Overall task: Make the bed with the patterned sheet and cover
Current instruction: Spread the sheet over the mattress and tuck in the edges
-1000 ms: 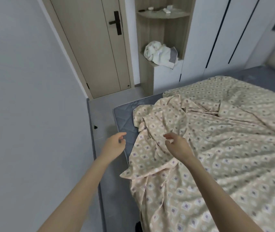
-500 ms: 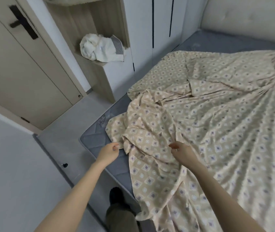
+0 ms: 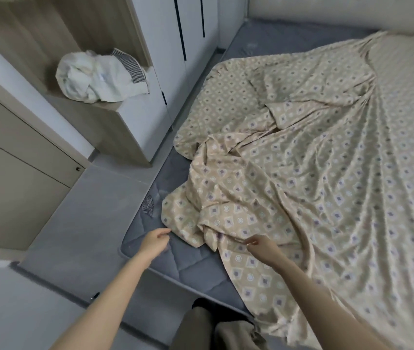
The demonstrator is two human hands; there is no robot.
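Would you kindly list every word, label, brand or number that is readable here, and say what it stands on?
No text can be read. The grey mattress bears a dark leaf-like emblem near its corner: a mark, no letters legible. The patterned sheet shows only diamonds and circles.

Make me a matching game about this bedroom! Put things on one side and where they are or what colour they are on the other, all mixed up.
Things:
1. sheet
2. mattress
3. white cloth
4. left hand

Matches:
A. lying on the wooden shelf
B. beige with little diamonds
C. over the bare corner, beside the crumpled edge
D. grey and quilted

Pairs: 1-B, 2-D, 3-A, 4-C
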